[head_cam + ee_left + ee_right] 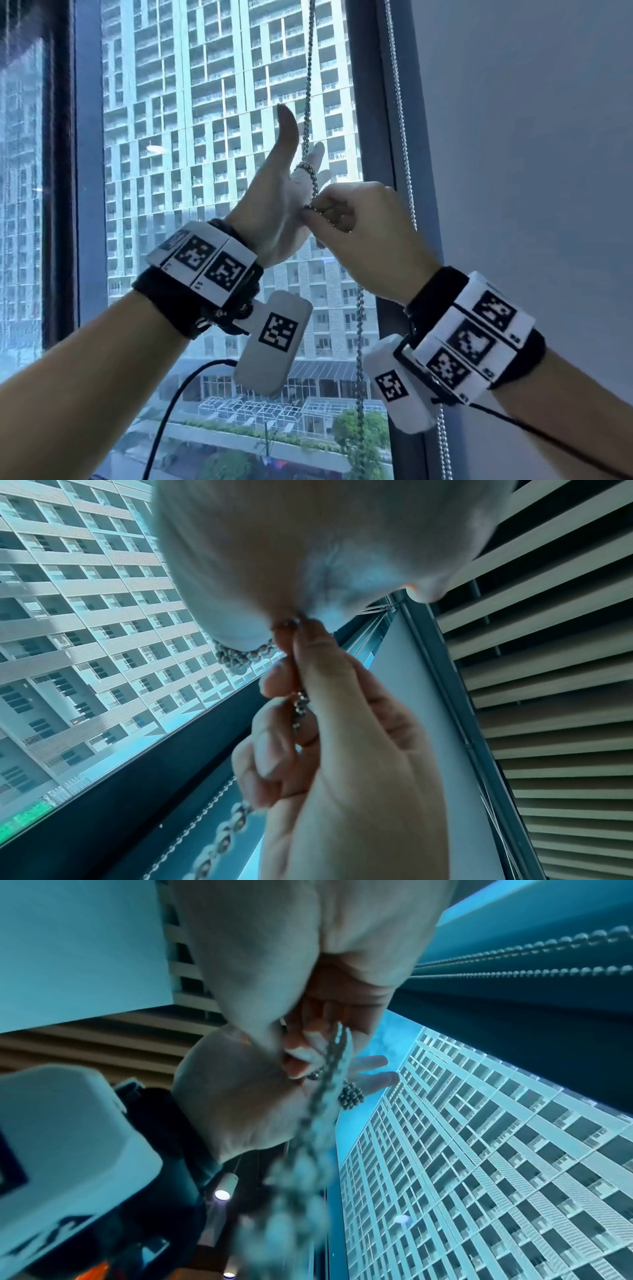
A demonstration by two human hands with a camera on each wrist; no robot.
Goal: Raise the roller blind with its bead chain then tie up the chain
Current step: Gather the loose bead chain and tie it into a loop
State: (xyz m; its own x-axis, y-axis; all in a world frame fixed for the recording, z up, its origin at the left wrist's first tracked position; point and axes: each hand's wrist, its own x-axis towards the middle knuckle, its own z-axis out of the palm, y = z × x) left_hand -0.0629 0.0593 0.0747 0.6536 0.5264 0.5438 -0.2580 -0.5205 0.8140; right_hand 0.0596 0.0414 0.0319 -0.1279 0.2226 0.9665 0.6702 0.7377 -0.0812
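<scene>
The bead chain [307,113] hangs in front of the window [219,137], with one turn looped around a finger of my left hand [274,205], which is spread wide, thumb up. My right hand [359,226] pinches the chain just below that loop. If my pinch slackens, I think the smooth beads would slide and the loop would fall off my straight finger; tugging too hard might shift the blind.

Shiny metal bead chain [307,102], smooth glass window [222,102], matt black cloth wrist straps [161,291].
</scene>
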